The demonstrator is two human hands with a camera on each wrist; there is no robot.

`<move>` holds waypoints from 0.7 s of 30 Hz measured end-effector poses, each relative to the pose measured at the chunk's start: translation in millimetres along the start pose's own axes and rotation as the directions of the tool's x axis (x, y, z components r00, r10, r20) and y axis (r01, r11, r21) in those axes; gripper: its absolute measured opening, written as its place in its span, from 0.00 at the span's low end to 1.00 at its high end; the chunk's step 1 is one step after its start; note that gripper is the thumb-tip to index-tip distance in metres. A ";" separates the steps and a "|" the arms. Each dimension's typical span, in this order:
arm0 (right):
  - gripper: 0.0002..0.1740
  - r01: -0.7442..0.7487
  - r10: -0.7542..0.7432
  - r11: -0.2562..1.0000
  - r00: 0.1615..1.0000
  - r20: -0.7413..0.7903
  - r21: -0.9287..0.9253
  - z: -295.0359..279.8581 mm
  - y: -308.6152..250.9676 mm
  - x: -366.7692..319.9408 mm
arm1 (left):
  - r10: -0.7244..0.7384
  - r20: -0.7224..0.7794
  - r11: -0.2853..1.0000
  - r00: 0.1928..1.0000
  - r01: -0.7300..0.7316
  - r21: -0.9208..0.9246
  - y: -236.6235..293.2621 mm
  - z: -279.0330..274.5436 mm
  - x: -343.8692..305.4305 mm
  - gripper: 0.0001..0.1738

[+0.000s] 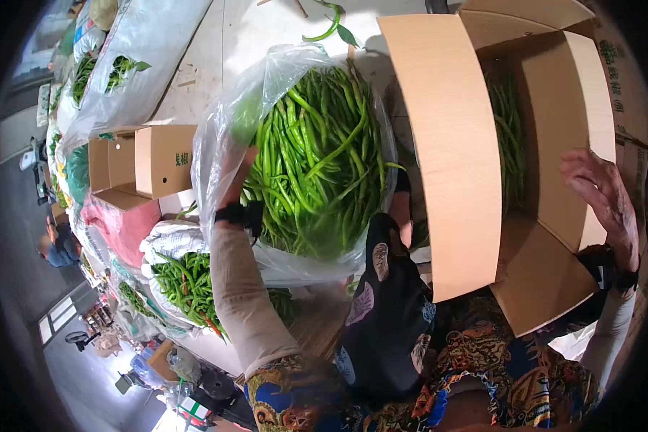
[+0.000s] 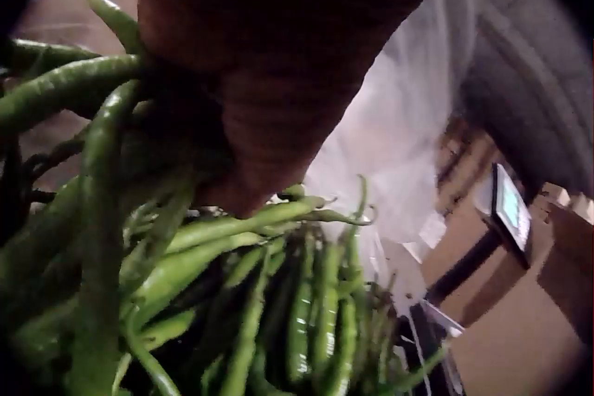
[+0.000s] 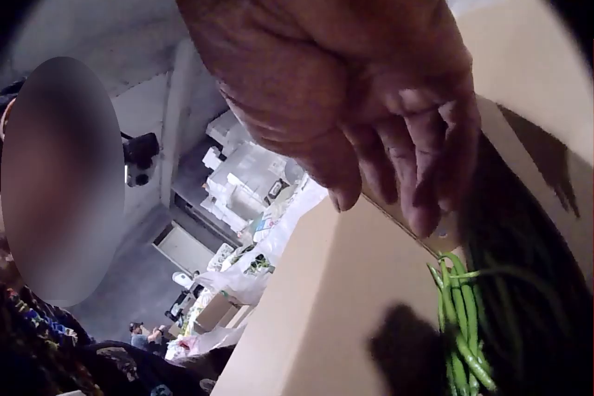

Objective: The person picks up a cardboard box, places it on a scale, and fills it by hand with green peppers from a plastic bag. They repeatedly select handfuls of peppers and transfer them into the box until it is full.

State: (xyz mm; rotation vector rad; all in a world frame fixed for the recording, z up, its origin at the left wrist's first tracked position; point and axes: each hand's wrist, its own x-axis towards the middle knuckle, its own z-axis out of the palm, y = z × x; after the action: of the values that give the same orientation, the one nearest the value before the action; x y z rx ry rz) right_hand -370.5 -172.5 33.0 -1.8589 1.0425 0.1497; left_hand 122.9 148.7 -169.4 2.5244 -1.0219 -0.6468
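My left hand (image 1: 239, 180) is inside a clear plastic bag (image 1: 227, 108), at the left side of a big heap of long green chili peppers (image 1: 317, 151). In the left wrist view, the hand (image 2: 269, 80) curls over several peppers (image 2: 107, 145); its fingertips are hidden in shadow. My right hand (image 1: 594, 183) is by the right flap of an open cardboard box (image 1: 446, 151). Its fingers hang loosely bent and hold nothing in the right wrist view, above green peppers (image 3: 459, 322) in the box.
A smaller open cardboard box (image 1: 169, 162) stands left of the bag. Below it, a white sack (image 1: 158, 245) holds more green peppers. One loose pepper (image 1: 331, 25) lies on the floor beyond the bag. Another person (image 1: 61, 245) is far off at the left.
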 end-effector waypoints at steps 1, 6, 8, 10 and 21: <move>0.22 0.000 0.000 1.000 1.000 -0.006 0.006 0.1 -5.9 -2.4 | 0.121 -0.065 0.992 0.991 -0.122 -0.017 8.5 -2.1 -9.7 0.25; 0.20 -0.074 0.071 0.984 0.997 -0.028 -0.159 2.2 -34.3 -8.9 | 0.304 -0.156 0.953 0.940 -0.301 0.043 68.6 -30.4 -57.3 0.28; 0.19 -0.012 0.010 0.988 1.000 -0.013 -0.155 3.1 -35.4 -11.7 | 0.300 -0.061 0.951 0.952 -0.294 0.098 81.6 -36.8 -68.1 0.30; 0.19 0.052 -0.053 0.988 0.999 -0.004 -0.149 2.9 -32.9 -14.1 | 0.266 -0.032 0.943 0.963 -0.254 0.217 94.5 -41.1 -75.3 0.28; 0.17 0.418 -0.407 0.886 0.909 0.092 -0.200 0.6 -17.6 -25.5 | 0.078 0.245 0.989 0.966 -0.107 0.106 125.9 -53.3 -125.9 0.27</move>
State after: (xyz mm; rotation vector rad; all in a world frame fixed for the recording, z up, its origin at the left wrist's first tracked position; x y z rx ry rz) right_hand -373.8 -153.9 57.6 -2.2217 0.5926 0.0541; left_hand 0.1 160.3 -30.4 2.5239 -1.2886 -0.9072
